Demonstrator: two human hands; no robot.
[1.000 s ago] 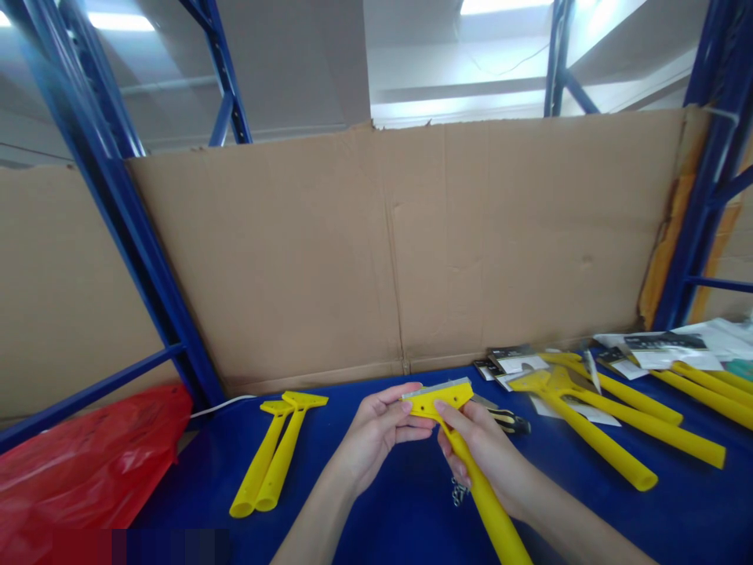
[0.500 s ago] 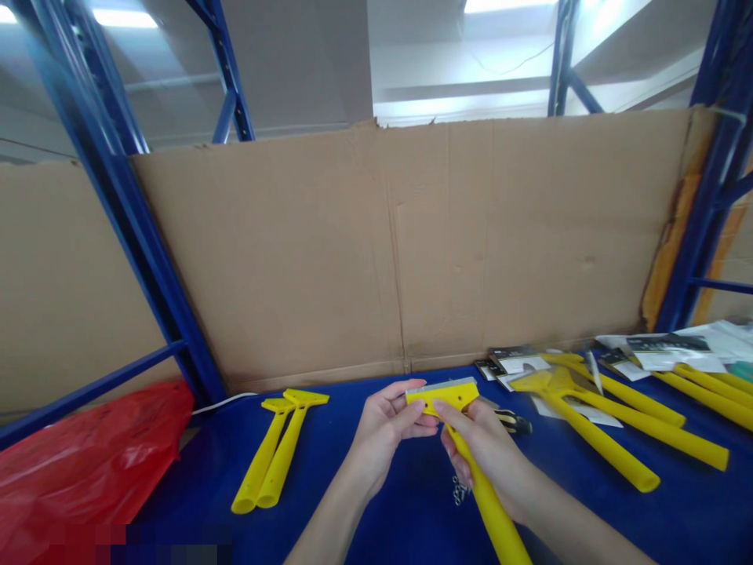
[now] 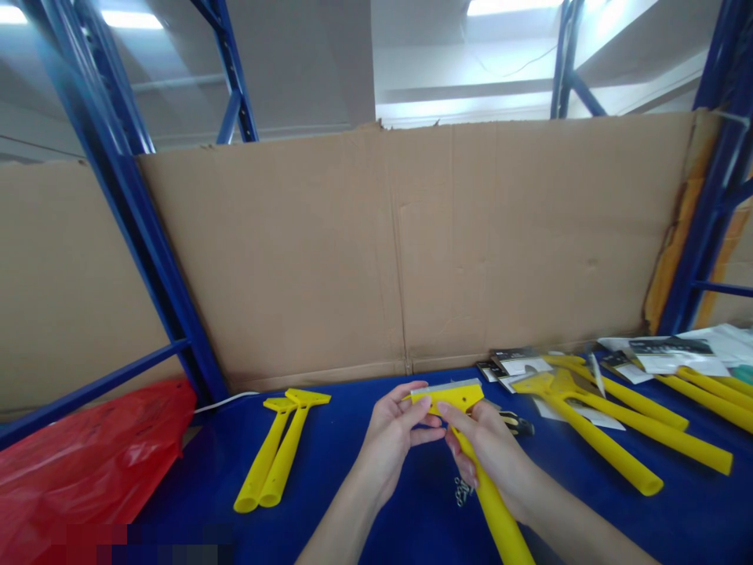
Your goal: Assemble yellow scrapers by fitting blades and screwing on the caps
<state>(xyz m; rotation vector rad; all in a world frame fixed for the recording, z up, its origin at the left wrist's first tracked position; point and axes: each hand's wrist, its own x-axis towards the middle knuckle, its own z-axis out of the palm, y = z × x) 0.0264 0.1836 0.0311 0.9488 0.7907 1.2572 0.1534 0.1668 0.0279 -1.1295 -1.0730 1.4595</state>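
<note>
A yellow scraper (image 3: 492,502) with a long handle is held in both hands, its wide head upward and a metal blade (image 3: 452,385) along the head's top edge. My left hand (image 3: 393,428) grips the left end of the head, thumb on its face and fingers behind. My right hand (image 3: 483,439) closes round the neck, its thumb pressed on the head near a screw hole. Small metal pieces, perhaps screws (image 3: 462,491), lie on the blue table (image 3: 329,471) below the hands. A dark-and-pale tool handle (image 3: 518,424) shows behind my right hand.
Two yellow scraper handles (image 3: 281,455) lie side by side on the left. Several more yellow scrapers (image 3: 612,443) and printed packets (image 3: 676,353) cover the right. A red plastic bag (image 3: 88,447) sits at the left edge. A cardboard panel (image 3: 329,259) and blue posts (image 3: 158,259) stand behind.
Both hands and the scraper sit slightly further right in the picture, as the whole view has shifted a little. The left fingers have moved slightly; the hold on the scraper stays.
</note>
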